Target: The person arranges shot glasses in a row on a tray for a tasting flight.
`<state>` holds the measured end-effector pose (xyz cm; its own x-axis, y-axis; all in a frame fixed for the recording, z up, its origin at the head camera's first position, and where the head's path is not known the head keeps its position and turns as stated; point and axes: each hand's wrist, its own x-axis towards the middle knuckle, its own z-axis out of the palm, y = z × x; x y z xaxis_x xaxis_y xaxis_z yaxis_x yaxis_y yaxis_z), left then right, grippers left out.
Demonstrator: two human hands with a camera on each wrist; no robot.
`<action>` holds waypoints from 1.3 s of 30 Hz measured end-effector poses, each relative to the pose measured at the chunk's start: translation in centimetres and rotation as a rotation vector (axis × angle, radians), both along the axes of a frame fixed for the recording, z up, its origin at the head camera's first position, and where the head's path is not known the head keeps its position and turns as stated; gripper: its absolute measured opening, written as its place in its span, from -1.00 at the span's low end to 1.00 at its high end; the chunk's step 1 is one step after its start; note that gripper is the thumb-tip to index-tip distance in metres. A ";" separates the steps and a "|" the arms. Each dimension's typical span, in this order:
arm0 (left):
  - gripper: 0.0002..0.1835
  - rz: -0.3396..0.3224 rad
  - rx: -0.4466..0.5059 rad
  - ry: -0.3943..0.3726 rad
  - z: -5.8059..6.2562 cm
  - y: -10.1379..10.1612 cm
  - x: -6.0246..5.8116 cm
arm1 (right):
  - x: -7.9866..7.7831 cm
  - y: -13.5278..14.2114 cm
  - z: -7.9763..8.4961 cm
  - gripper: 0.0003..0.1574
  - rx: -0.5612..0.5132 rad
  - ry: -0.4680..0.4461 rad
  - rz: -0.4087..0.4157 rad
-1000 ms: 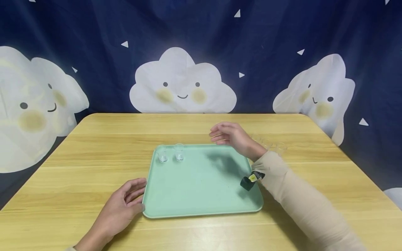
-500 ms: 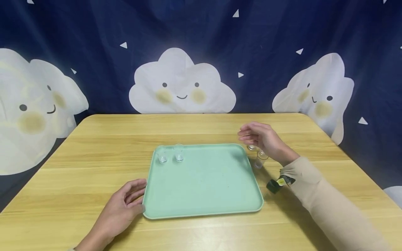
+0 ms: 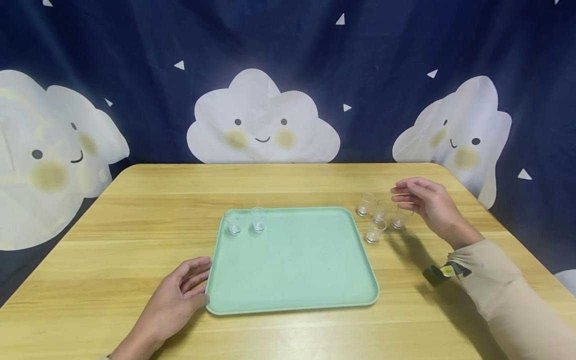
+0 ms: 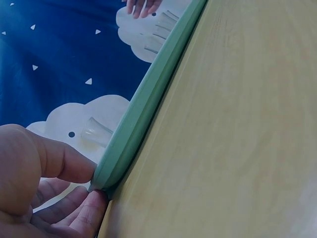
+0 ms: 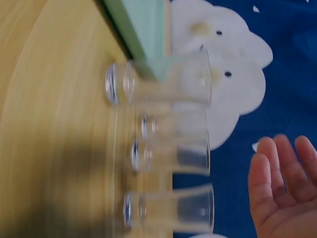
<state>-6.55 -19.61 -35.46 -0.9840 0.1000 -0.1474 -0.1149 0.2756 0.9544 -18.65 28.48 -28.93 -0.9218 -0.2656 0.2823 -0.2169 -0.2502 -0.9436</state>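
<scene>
My left hand point(image 3: 173, 297) holds the near left edge of a mint-green tray point(image 3: 292, 265). In the left wrist view, the thumb lies against the tray's rim point(image 4: 141, 116) and the fingers are tucked beneath it. Two small clear shot glasses stand at the tray's back left: one near the corner point(image 3: 233, 225), the other shot glass point(image 3: 258, 222) just to its right. Several more shot glasses point(image 3: 375, 231) stand upright on the table beyond the tray's right edge. Raised above and to the right of these, my right hand point(image 3: 425, 200) holds nothing, its fingers extended leftward.
Everything stands on a light wooden table point(image 3: 112, 240) with rounded back corners. A dark blue curtain point(image 3: 288, 45) with printed clouds hangs directly behind it. My right sleeve point(image 3: 517, 290) crosses the table's right side.
My right hand has moved right, from over the tray's back edge to above the shot glasses on the table, which now show clearly. The left hand and tray have kept their place.
</scene>
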 end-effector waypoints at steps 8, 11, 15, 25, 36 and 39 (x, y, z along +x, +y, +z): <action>-0.32 0.001 -0.024 -0.001 0.1 0.1 -0.1 | 0.2 2.7 -0.6 -0.87 0.245 -0.058 -0.354; -0.32 -0.004 -0.022 0.007 0.1 0.0 -0.1 | 0.1 3.8 -1.1 -0.62 0.516 -0.132 -0.368; -0.31 -0.003 -0.017 0.005 0.0 0.1 -0.1 | -0.2 5.0 -1.9 -0.32 0.749 -0.184 -0.230; -0.31 0.009 -0.019 -0.005 -0.1 0.1 -0.1 | -0.5 5.3 -3.4 -0.26 0.866 -0.160 -0.086; -0.32 0.016 -0.029 -0.002 -0.1 0.2 -0.2 | -1.0 4.9 -4.0 -0.34 0.859 -0.146 -0.113; -0.32 0.018 -0.035 -0.003 -0.1 0.2 -0.1 | -1.0 4.8 -4.0 -0.39 0.872 -0.141 -0.126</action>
